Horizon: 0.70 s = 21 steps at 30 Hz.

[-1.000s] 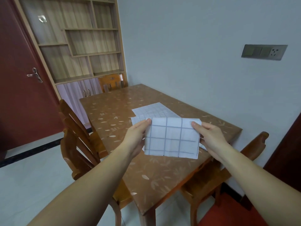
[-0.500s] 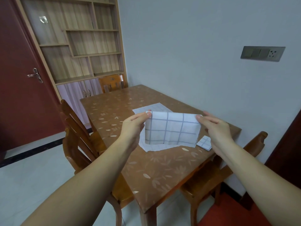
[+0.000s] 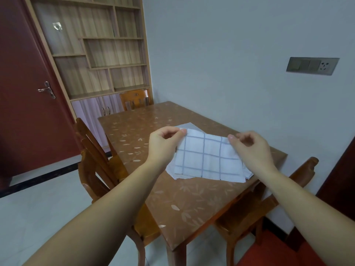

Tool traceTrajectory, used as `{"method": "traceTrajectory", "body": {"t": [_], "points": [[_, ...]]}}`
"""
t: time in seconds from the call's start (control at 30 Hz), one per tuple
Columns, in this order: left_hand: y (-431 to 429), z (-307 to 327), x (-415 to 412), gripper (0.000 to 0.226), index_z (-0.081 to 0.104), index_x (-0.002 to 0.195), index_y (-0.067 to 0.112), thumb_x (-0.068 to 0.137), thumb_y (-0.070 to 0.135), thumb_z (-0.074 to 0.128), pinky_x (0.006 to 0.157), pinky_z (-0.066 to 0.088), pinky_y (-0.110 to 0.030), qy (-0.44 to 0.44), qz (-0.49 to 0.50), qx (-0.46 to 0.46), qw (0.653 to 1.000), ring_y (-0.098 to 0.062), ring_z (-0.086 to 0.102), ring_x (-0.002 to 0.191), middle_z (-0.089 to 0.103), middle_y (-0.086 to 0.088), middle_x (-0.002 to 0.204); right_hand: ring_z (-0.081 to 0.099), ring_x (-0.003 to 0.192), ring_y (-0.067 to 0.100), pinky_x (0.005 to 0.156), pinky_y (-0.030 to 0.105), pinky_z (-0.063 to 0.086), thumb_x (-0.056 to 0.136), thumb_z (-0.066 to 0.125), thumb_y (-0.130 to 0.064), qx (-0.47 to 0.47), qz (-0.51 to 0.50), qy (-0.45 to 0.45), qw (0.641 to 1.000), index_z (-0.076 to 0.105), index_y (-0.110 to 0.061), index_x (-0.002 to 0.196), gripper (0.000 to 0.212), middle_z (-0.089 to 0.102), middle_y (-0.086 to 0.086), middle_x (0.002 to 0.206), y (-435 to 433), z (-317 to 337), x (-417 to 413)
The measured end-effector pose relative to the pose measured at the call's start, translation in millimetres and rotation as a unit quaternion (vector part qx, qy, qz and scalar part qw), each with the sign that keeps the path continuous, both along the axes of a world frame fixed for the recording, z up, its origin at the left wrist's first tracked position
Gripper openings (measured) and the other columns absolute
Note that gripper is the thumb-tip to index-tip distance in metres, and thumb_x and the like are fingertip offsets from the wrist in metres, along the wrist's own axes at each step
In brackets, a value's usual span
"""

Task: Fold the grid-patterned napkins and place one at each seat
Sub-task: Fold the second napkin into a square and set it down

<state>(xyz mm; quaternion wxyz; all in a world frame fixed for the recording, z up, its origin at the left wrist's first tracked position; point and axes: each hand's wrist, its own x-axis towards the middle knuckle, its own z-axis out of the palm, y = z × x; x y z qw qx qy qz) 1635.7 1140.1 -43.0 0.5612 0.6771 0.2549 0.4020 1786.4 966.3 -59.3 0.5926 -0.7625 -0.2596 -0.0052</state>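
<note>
- We are holding the grid napkin (image 3: 208, 158) up over the surface (image 3: 182, 208), its lower edge hanging above the flat napkins (image 3: 189, 125) lying there.
- Left hand (image 3: 163, 144) is pinching the top left corner, fingers curled.
- Right hand (image 3: 251, 148) is pinching the top right corner.
- A wooden chair (image 3: 305, 167) is sitting beside the surface's right edge.

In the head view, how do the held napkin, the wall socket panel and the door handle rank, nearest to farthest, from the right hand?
1. held napkin: pinched by the right hand at its top corner.
2. wall socket panel: up on the right wall.
3. door handle: far left, across the room.
</note>
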Motion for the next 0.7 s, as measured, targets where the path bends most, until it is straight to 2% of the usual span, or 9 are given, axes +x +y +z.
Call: {"method": "traceTrajectory", "body": {"t": [0.07,0.13,0.2,0.27,0.33,0.4,0.5,0.57,0.7], "points": [[-2.3,5.2,-0.2,0.009,0.077,0.083,0.013,0.084,0.022,0.076,0.075,0.058,-0.031,0.017,-0.051,0.072,0.996,-0.013,0.069,0.082,0.074,0.001,0.083,0.051,0.113,0.001,0.094,0.024,0.037,0.081,0.072,-0.046,-0.061,0.039,-0.086,0.994,0.061,-0.029,0.114,0.038,0.058,-0.019,0.118,2.3,10.7,-11.3],[-6.6,11.6,0.3,0.008,0.077,0.083,0.010,0.083,0.018,0.077,0.073,0.053,-0.021,0.041,-0.103,0.135,0.985,-0.003,0.066,0.075,0.074,0.003,0.081,0.047,0.118,-0.006,0.100,0.023,0.036,0.080,0.072,-0.049,-0.106,0.123,-0.116,0.980,0.054,-0.033,0.128,0.053,0.053,-0.025,0.127,9.3,24.4,-21.8],[-11.8,16.1,1.4,0.005,0.077,0.078,0.012,0.083,0.015,0.078,0.069,0.049,-0.018,0.059,-0.149,0.169,0.973,-0.003,0.064,0.070,0.074,0.002,0.078,0.058,0.108,-0.007,0.094,0.023,0.044,0.082,0.072,-0.043,-0.148,0.226,-0.110,0.956,0.064,-0.033,0.115,0.036,0.066,-0.021,0.115,17.0,33.0,-30.7],[-12.8,18.2,0.8,0.007,0.073,0.078,0.014,0.081,0.015,0.080,0.068,0.048,-0.022,0.060,-0.175,0.171,0.968,-0.007,0.062,0.067,0.074,-0.001,0.075,0.065,0.082,0.001,0.079,0.025,0.047,0.085,0.072,-0.030,-0.170,0.274,-0.098,0.941,0.073,-0.025,0.093,0.009,0.073,-0.005,0.087,20.4,36.8,-35.3],[-7.1,17.7,-2.4,0.020,0.069,0.090,0.015,0.077,0.022,0.083,0.073,0.048,-0.028,0.075,-0.196,0.153,0.966,-0.011,0.063,0.069,0.074,-0.004,0.076,0.062,0.069,0.004,0.070,0.025,0.045,0.087,0.072,-0.022,-0.128,0.291,-0.068,0.946,0.075,-0.020,0.083,0.006,0.072,0.004,0.074,19.5,35.9,-34.2],[1.0,15.5,-8.1,0.034,0.071,0.100,0.023,0.072,0.038,0.083,0.081,0.052,-0.035,0.130,-0.205,0.152,0.958,-0.010,0.068,0.080,0.077,-0.002,0.086,0.071,0.077,0.007,0.074,0.024,0.053,0.089,0.070,-0.016,-0.082,0.298,-0.026,0.951,0.077,-0.019,0.090,0.008,0.077,-0.004,0.080,16.4,33.0,-29.3],[8.0,9.4,-14.2,0.020,0.079,0.086,0.019,0.081,0.038,0.076,0.081,0.053,-0.052,0.170,-0.199,0.189,0.946,-0.018,0.069,0.082,0.076,-0.005,0.089,0.074,0.091,0.019,0.085,0.034,0.057,0.090,0.067,-0.008,-0.042,0.275,0.034,0.960,0.076,-0.010,0.101,0.014,0.078,0.007,0.094,14.7,23.5,-17.4],[10.0,7.0,-15.4,0.021,0.080,0.083,0.017,0.087,0.035,0.071,0.078,0.053,-0.054,0.165,-0.185,0.205,0.947,-0.030,0.069,0.084,0.076,-0.006,0.087,0.073,0.088,0.019,0.083,0.035,0.057,0.090,0.067,-0.008,-0.027,0.264,0.057,0.963,0.075,-0.009,0.100,0.013,0.077,0.010,0.094,14.2,18.1,-11.7],[11.7,7.4,-12.8,0.023,0.080,0.085,0.019,0.087,0.040,0.068,0.078,0.055,-0.052,0.176,-0.178,0.232,0.940,-0.028,0.069,0.084,0.076,-0.001,0.085,0.070,0.083,0.013,0.075,0.027,0.055,0.092,0.065,-0.013,0.004,0.257,0.078,0.963,0.075,-0.008,0.094,0.011,0.075,0.003,0.089,14.0,16.4,-9.5]]}}
